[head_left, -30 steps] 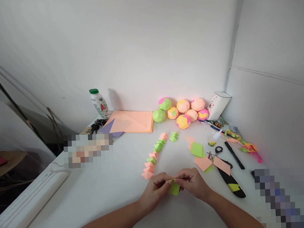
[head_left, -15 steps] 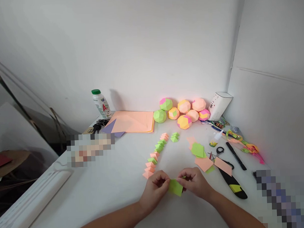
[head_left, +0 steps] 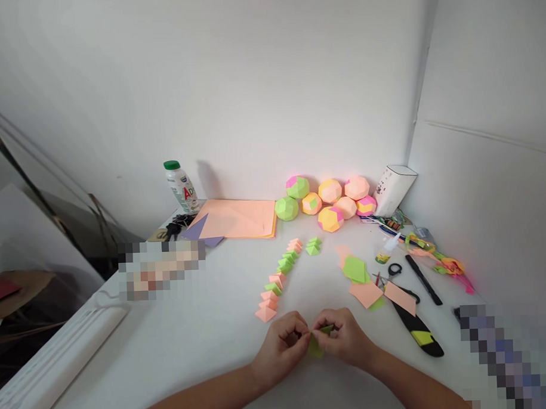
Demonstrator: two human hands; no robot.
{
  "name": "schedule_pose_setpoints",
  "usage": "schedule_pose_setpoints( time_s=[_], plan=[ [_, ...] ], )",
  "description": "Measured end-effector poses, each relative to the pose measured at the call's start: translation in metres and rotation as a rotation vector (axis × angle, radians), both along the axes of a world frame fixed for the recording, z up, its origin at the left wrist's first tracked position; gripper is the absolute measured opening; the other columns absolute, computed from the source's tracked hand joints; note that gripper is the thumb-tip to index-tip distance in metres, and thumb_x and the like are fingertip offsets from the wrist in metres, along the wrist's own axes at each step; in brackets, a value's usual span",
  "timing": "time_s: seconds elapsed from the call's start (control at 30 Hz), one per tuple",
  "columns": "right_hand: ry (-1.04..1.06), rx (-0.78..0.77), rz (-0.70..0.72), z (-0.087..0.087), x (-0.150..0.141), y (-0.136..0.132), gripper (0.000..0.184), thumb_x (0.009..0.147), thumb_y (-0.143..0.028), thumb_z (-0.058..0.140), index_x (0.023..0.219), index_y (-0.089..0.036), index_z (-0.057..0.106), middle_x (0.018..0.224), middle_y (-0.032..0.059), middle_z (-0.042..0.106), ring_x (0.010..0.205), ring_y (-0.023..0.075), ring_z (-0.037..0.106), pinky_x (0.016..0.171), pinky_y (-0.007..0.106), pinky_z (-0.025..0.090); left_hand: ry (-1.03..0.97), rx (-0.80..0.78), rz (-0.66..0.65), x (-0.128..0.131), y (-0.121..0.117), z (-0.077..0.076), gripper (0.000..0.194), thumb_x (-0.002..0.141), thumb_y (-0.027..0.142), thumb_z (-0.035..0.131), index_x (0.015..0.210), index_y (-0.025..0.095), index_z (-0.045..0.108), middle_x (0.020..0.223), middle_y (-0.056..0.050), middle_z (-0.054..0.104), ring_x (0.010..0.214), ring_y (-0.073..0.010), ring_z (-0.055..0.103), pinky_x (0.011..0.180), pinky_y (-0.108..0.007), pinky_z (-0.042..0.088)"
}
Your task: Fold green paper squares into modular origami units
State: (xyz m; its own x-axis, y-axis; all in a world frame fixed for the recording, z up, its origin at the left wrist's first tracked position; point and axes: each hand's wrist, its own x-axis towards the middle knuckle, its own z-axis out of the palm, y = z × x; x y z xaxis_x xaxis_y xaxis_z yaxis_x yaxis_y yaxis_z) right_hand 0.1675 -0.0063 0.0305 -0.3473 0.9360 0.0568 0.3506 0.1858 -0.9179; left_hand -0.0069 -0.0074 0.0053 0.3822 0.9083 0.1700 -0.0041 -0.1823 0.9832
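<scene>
Both hands pinch a small piece of green paper (head_left: 316,348) just above the table's front part. My left hand (head_left: 284,344) grips its left edge between thumb and fingertips. Close beside it, my right hand (head_left: 343,338) is closed on the right part, and a green corner shows past its fingers. The fingers hide much of the paper, and its exact fold cannot be made out. Beyond my left hand runs a row of small folded paper pieces (head_left: 284,265), peach and green. A short stack of green folded pieces (head_left: 314,246) stands to the right of that row.
Green paper cutouts (head_left: 354,269), peach cutouts (head_left: 366,295), scissors (head_left: 395,270), a glue bottle (head_left: 387,249), a black pen (head_left: 424,280) and a black-and-yellow cutter (head_left: 423,337) lie right. Paper balls (head_left: 331,218), peach sheets (head_left: 237,217) and a white bottle (head_left: 181,187) line the wall.
My hands have come closer together along the green paper and sit slightly lower. The paper's flat face, plain before, is now turned and mostly covered by fingers.
</scene>
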Motion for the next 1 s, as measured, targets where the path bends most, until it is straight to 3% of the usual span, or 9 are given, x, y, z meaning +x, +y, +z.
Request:
schedule_pose_setpoints(
  time_s=[0.3,0.47,0.63,0.8,1.0],
  plan=[
    [0.082,-0.089,-0.094,0.006,0.017,0.012,0.008,0.070,-0.014,0.053,0.062,-0.016,0.052,0.050,-0.0033,0.053,0.045,0.0108,0.053,0.047,0.021,0.041,-0.057,-0.048,0.044,-0.004,0.000,0.000,0.020,0.081,0.023,0.053,0.063,0.018,0.047,0.068,0.000,0.048,0.063,-0.0135,0.044,0.058,-0.025,0.035],
    [0.157,-0.131,-0.051,0.008,0.013,0.011,0.009,0.076,-0.024,0.060,0.079,-0.017,0.056,0.063,-0.0016,0.057,0.056,0.0120,0.057,0.053,0.022,0.046,-0.063,-0.058,0.051,-0.003,0.002,0.000,0.020,0.081,0.025,0.053,0.063,0.018,0.048,0.068,0.000,0.047,0.063,-0.0138,0.044,0.058,-0.026,0.035],
    [0.087,-0.117,0.036,0.003,0.012,0.010,0.021,0.078,-0.033,0.063,0.067,-0.014,0.063,0.059,0.0017,0.060,0.055,0.0136,0.060,0.053,0.023,0.047,-0.054,-0.046,0.060,-0.002,0.002,0.003,0.020,0.079,0.025,0.054,0.061,0.018,0.048,0.065,0.000,0.048,0.061,-0.0133,0.044,0.057,-0.025,0.035],
    [0.076,-0.108,0.043,0.006,0.014,0.011,0.025,0.077,-0.037,0.064,0.066,-0.014,0.064,0.059,0.0025,0.061,0.054,0.0142,0.061,0.051,0.023,0.048,-0.044,-0.027,0.078,-0.003,0.000,0.004,0.019,0.077,0.023,0.055,0.059,0.018,0.049,0.064,0.000,0.049,0.061,-0.0135,0.045,0.058,-0.026,0.036],
    [0.081,-0.125,-0.016,0.007,0.018,0.014,0.031,0.077,-0.044,0.062,0.066,-0.015,0.063,0.059,0.0020,0.060,0.054,0.0144,0.061,0.051,0.024,0.049,-0.120,-0.121,0.112,-0.003,0.000,0.005,0.024,0.079,0.029,0.054,0.060,0.018,0.045,0.064,0.002,0.044,0.060,-0.0125,0.040,0.057,-0.025,0.034]
  ],
)
